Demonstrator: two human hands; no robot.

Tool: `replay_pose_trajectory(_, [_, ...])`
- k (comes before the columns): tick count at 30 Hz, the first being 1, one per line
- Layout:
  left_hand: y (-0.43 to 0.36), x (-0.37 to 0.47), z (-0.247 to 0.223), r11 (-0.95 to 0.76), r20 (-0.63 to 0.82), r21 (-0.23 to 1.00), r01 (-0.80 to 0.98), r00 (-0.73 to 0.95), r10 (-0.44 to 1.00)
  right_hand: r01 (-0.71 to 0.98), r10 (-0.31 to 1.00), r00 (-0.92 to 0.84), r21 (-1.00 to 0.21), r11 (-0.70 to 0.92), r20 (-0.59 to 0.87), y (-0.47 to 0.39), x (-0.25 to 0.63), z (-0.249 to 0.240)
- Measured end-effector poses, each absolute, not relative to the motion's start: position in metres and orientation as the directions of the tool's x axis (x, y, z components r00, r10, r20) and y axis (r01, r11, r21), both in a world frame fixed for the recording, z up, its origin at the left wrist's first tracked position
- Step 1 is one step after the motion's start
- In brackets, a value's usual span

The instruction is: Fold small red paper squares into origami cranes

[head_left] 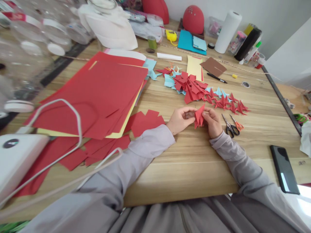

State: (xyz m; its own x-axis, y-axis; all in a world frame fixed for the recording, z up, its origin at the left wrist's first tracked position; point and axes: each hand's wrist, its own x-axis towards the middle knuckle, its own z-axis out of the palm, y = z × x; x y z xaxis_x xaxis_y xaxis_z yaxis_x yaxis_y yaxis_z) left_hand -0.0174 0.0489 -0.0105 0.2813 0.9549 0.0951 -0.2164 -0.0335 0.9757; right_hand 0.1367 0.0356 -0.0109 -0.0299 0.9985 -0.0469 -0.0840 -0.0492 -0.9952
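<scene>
Between my two hands, just above the table's middle, is a red origami crane [199, 117], partly folded with pointed flaps. My left hand [181, 120] grips its left side, thumb and fingers closed on the paper. On the other side, my right hand [213, 121] pinches the crane's right edge. Beyond them lies a pile of red folded paper cranes [191, 86] with some light blue ones. Small red origami cranes [233, 105] stand in rows to the right of the pile. Black-handled scissors [230, 126] and orange-handled scissors [237, 123] rest right of my right hand.
Large red paper sheets [97, 94] are stacked at left, with cut red pieces [148, 122] beside them. A white device [21, 158] trails cables near my left sleeve. A phone [284, 168] lies at right. Farther back are a pen [217, 78], brown paper [213, 67] and a yellow tape measure [171, 36].
</scene>
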Motion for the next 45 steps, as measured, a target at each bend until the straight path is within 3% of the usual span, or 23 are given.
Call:
replay_pose_trajectory(10, [0.054, -0.017, -0.018, -0.147, 0.151, 0.988, -0.035, 0.144, 0.978, 0.005, 0.999, -0.054, -1.000, 0.003, 0.003, 0.031, 0.135, -0.006])
replay_pose_trajectory(14, [0.052, -0.017, -0.015, -0.084, 0.100, 0.991, -0.102, 0.162, 0.982, 0.009, 0.999, -0.023, -0.999, 0.041, 0.041, 0.032, 0.134, -0.006])
replay_pose_trajectory(20, [0.050, -0.018, -0.007, -0.150, 0.205, 0.953, -0.265, 0.195, 0.959, -0.033, 0.997, 0.047, -0.998, 0.062, 0.060, 0.035, 0.134, -0.011])
replay_pose_trajectory(26, [0.053, -0.015, -0.013, 0.028, 0.027, 0.955, -0.296, 0.177, 0.984, 0.015, 0.988, 0.016, -0.989, 0.150, 0.151, 0.033, 0.133, -0.011])
replay_pose_trajectory(32, [0.052, -0.016, -0.016, -0.066, 0.094, 0.976, -0.206, 0.131, 0.987, 0.029, 0.976, 0.025, -0.976, 0.218, 0.219, 0.032, 0.130, -0.015])
replay_pose_trajectory(35, [0.051, -0.017, -0.017, -0.086, 0.094, 0.990, -0.112, 0.062, 0.994, 0.024, 0.976, 0.036, -0.976, 0.215, 0.216, 0.033, 0.130, -0.016])
replay_pose_trajectory(41, [0.048, -0.016, -0.015, -0.052, 0.056, 0.993, -0.109, 0.032, 0.998, -0.018, 0.978, 0.099, -0.983, 0.185, 0.182, 0.035, 0.130, -0.016])
replay_pose_trajectory(45, [0.044, -0.010, -0.011, 0.007, -0.006, 0.984, -0.179, 0.009, 1.000, -0.144, 0.987, 0.120, -0.981, 0.127, 0.110, 0.037, 0.130, -0.019])
